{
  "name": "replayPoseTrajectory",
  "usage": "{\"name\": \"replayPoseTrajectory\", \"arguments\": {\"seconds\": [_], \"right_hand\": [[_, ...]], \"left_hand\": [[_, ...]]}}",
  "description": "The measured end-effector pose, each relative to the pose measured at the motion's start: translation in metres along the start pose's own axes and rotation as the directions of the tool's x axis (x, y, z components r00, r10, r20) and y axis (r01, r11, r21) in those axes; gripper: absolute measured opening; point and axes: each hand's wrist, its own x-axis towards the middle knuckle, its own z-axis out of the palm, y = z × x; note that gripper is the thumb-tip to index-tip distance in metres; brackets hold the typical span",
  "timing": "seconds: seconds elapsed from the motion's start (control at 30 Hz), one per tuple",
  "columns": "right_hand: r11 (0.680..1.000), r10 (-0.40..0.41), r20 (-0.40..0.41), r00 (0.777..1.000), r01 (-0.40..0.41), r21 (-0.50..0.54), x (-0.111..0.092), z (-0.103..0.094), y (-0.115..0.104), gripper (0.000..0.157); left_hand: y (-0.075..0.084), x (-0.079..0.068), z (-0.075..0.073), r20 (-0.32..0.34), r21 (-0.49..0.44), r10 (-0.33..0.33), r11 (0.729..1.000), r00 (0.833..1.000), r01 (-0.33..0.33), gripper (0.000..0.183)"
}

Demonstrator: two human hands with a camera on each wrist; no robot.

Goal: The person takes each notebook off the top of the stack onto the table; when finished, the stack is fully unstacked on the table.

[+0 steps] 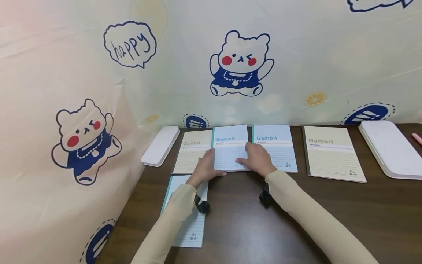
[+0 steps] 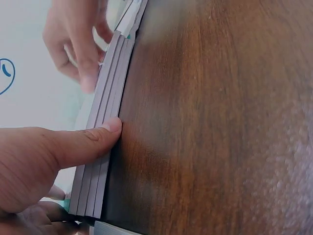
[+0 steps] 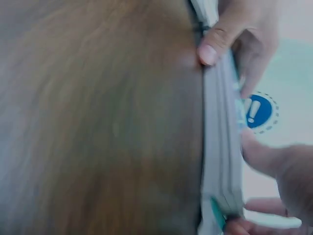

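Note:
A stack of notebooks with a light blue "Gambit" cover (image 1: 230,148) lies at the middle back of the table, between both hands. My left hand (image 1: 206,167) grips its left side. In the left wrist view the left thumb (image 2: 93,144) lies across the near edges of the stacked notebooks (image 2: 105,107). My right hand (image 1: 258,159) holds the right side, its thumb over the top cover and its fingers at the right edge. In the right wrist view the right hand (image 3: 293,171) is blurred, with fingers at the stack's corner.
A beige notebook (image 1: 194,146) lies left of the stack, a blue one (image 1: 275,146) right of it. Farther right is another beige notebook (image 1: 333,152). Under the left forearm lies a blue notebook (image 1: 192,223). White flat cases (image 1: 161,145) stand at both ends.

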Motion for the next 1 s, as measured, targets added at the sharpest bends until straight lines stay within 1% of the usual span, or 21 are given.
{"name": "replayPoseTrajectory", "arguments": {"seconds": [0.1, 0.17, 0.23, 0.33, 0.4, 0.47, 0.53, 0.6, 0.7, 0.83, 0.93, 1.0], "right_hand": [[0.997, 0.056, -0.008, 0.998, -0.056, 0.053, 0.005, 0.005, -0.004, 0.054], [0.991, 0.086, 0.002, 0.996, -0.086, 0.104, 0.007, 0.004, -0.003, 0.053], [0.985, 0.097, 0.02, 0.995, -0.099, 0.142, 0.009, 0.001, 0.0, 0.05], [0.967, 0.117, 0.066, 0.991, -0.128, 0.22, 0.014, -0.005, 0.009, 0.038], [0.936, 0.146, 0.115, 0.983, -0.175, 0.306, 0.016, -0.009, 0.014, 0.029], [0.893, 0.169, 0.154, 0.974, -0.217, 0.393, 0.019, -0.013, 0.017, 0.025], [0.847, 0.186, 0.175, 0.967, -0.248, 0.47, 0.021, -0.016, 0.019, 0.025], [0.814, 0.193, 0.166, 0.967, -0.252, 0.523, 0.02, -0.019, 0.021, 0.028], [0.789, 0.196, 0.122, 0.973, -0.231, 0.57, 0.012, -0.024, 0.022, 0.03], [0.774, 0.206, 0.058, 0.977, -0.199, 0.602, -0.012, -0.038, 0.019, 0.031], [0.77, 0.201, 0.033, 0.979, -0.178, 0.613, -0.032, -0.054, 0.013, 0.032], [0.777, 0.189, 0.018, 0.982, -0.161, 0.609, -0.045, -0.064, 0.01, 0.033]], "left_hand": [[0.0, -0.002, 0.001, 0.001, -0.027, -0.001, 1.0, 1.0, 0.001, 0.11], [0.0, -0.003, 0.0, 0.0, -0.048, 0.0, 0.999, 1.0, 0.0, 0.109], [-0.001, -0.003, 0.0, -0.006, -0.066, 0.016, 0.998, 1.0, -0.016, 0.106], [-0.002, -0.002, -0.001, -0.007, -0.06, 0.032, 0.998, 0.999, -0.032, 0.104], [-0.003, -0.002, -0.002, 0.003, -0.034, 0.036, 0.999, 0.999, -0.035, 0.102], [-0.003, -0.001, -0.003, 0.018, -0.005, 0.028, 1.0, 0.999, -0.028, 0.103], [-0.003, -0.001, -0.004, 0.032, 0.015, 0.025, 1.0, 0.999, -0.025, 0.104], [-0.003, -0.002, -0.005, 0.044, -0.002, 0.018, 1.0, 0.999, -0.018, 0.104], [-0.004, -0.003, -0.005, 0.064, -0.05, 0.018, 0.999, 0.998, -0.015, 0.101], [-0.008, -0.004, -0.005, 0.076, -0.101, 0.036, 0.995, 0.996, -0.028, 0.096], [-0.009, -0.002, -0.008, 0.081, -0.088, 0.035, 0.996, 0.996, -0.028, 0.097], [-0.009, 0.0, -0.011, 0.089, -0.067, 0.026, 0.998, 0.996, -0.021, 0.098]]}}
